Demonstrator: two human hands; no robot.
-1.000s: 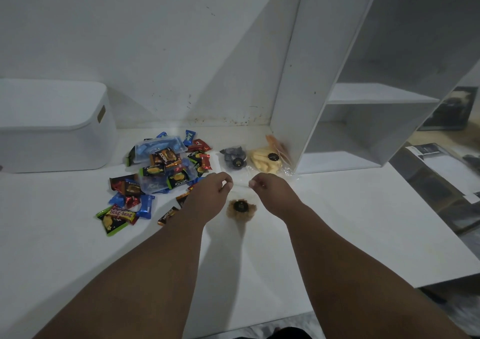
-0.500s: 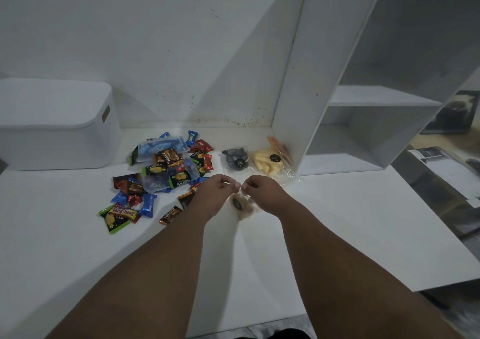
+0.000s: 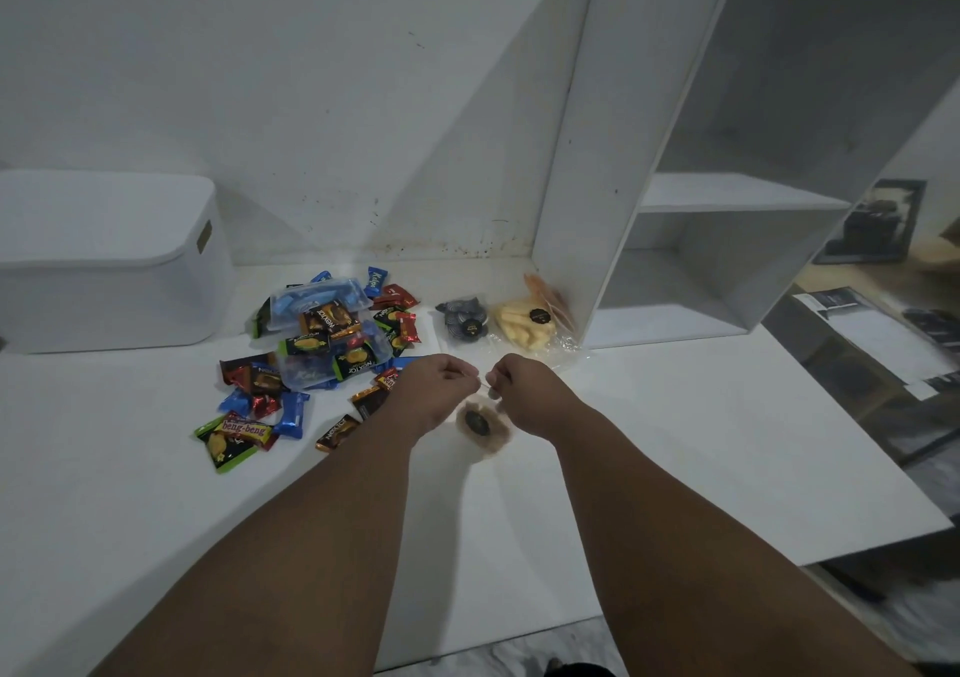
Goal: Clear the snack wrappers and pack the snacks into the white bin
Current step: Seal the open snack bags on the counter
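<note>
At the far left stands the white bin (image 3: 104, 266), against the wall, and its lid is on. So nothing can go in yet, I think; the lid must come off first.

To the right of it, well apart, the small wrapped snacks (image 3: 322, 354) lie in a loose pile on the white table (image 3: 675, 448). There are blue, red, black and green packets, and some clear plastic wrappers (image 3: 311, 302) lie among them and partly over them. None of them is in the bin.

Next comes my left hand (image 3: 434, 390), just beside the right edge of this pile. Its fingers are curled and the thumb and first finger are pressed together on the top edge of a clear bag (image 3: 480, 424) with brown snacks and a dark round label. My right hand (image 3: 524, 390) is very near, almost touching the left one, and it pinches the same top edge from the other side. The bag hangs below between both hands, close over the table; I cannot tell if its bottom touches. I hold it with two hands like this, I judge, because the mouth of the bag must be closed or opened, and one hand alone cannot do this with thin plastic.

Behind my hands, two more clear bags rest on the table: one with dark round pieces (image 3: 462, 320), one with pale yellow sticks (image 3: 524, 325). The yellow one lies just beside the white shelf unit (image 3: 582, 157).
</note>
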